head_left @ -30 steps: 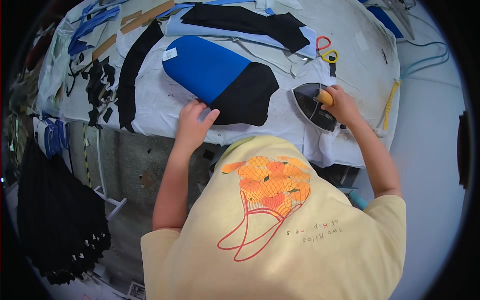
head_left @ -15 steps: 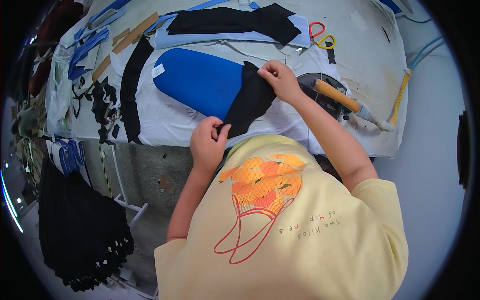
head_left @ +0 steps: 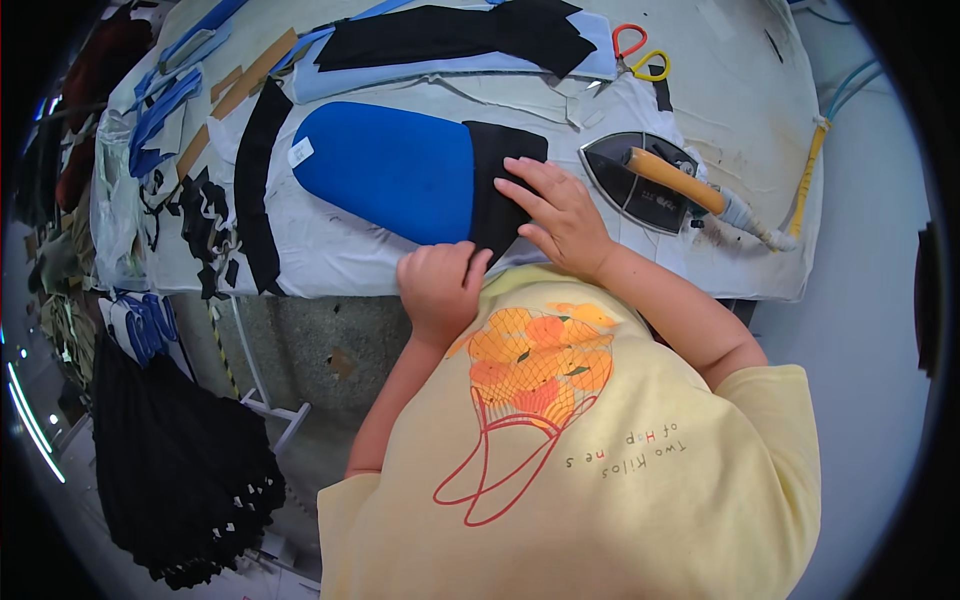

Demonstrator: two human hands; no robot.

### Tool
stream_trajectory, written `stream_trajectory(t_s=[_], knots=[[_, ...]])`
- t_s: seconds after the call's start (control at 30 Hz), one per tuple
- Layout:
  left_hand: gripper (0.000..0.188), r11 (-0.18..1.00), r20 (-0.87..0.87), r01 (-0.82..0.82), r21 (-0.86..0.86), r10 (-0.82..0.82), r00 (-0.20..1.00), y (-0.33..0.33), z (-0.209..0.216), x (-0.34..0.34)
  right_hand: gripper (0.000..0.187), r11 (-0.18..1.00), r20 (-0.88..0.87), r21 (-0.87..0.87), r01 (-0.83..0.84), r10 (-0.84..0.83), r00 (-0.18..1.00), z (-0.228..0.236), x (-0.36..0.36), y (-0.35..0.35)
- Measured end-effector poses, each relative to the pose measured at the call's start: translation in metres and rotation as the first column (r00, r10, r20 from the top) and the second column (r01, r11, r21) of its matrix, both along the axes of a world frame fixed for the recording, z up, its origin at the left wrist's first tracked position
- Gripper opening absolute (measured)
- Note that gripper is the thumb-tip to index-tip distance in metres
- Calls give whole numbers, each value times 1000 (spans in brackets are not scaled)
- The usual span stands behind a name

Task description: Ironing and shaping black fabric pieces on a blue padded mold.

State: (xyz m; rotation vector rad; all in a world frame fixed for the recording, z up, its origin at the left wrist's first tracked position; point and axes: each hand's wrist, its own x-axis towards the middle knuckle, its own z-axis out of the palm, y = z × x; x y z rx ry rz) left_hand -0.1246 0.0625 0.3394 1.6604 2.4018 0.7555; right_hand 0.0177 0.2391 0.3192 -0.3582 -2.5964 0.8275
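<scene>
A blue padded board (head_left: 390, 170) with a rounded left end lies on the white cloth-covered table, a small white label on that end. Black fabric (head_left: 500, 150) is draped over its right end. My left hand (head_left: 437, 288) is closed at the near edge of this fabric, pinching it by the board's lower corner. Flat on top of the fabric rests my right hand (head_left: 560, 215), fingers spread and holding nothing. Just right of that hand sits an iron (head_left: 640, 180) with a wooden handle.
Behind the board, black fabric pieces (head_left: 420, 38) lie on a pale blue pad. Scissors (head_left: 640, 55) with red and yellow handles are at the far right. A black strip (head_left: 262, 190) and dark scraps (head_left: 205, 220) lie left. Black garments (head_left: 180, 460) hang below the table edge.
My right hand has let go of the fabric's far corner and come nearer, now flat on it. The fabric lies straighter across the board's end. My left hand has shifted slightly right.
</scene>
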Motion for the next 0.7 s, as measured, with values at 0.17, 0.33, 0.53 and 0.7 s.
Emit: stream_trajectory(t_s=[0.17, 0.33, 0.53, 0.7], knots=[[23, 973, -114, -129, 192, 153, 982, -4, -9, -21, 59, 998, 35, 55, -23, 21, 999, -9, -23, 14], [21, 950, -303, 207, 232, -131, 944, 6, -6, -35, 58, 996, 32, 87, -31, 28, 999, -15, -34, 24], [25, 934, -251, 301, 192, -250, 935, 8, -5, -35, 56, 994, -112, 90, -57, 67, 991, -9, -12, 15], [36, 925, -189, 372, 78, -353, 917, 13, 0, -54, 56, 890, 120, 281, -359, 338, 933, -16, 14, 14]])
